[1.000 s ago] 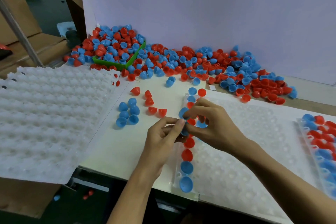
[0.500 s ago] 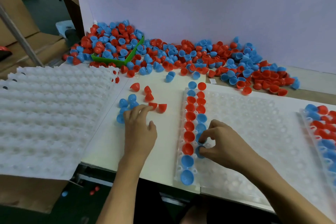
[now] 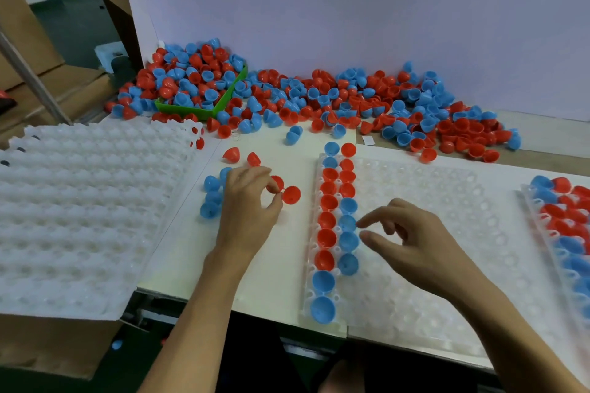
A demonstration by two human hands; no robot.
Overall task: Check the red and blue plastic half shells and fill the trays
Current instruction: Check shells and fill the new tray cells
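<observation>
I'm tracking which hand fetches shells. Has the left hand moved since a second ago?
Yes. The left hand left the clear tray and went left to the loose shells, where it pinches a red shell.

no readable text, labels, brands, numbers or signs anywhere

Left hand [image 3: 247, 206] pinching a red half shell [image 3: 291, 195] off the white table [image 3: 178, 252]; right hand [image 3: 412, 241] hovering with loosely curled fingers beside the clear tray [image 3: 431, 252], two columns holding red and blue shells; mixed pile [image 3: 335, 102] lying along the wall.
</observation>
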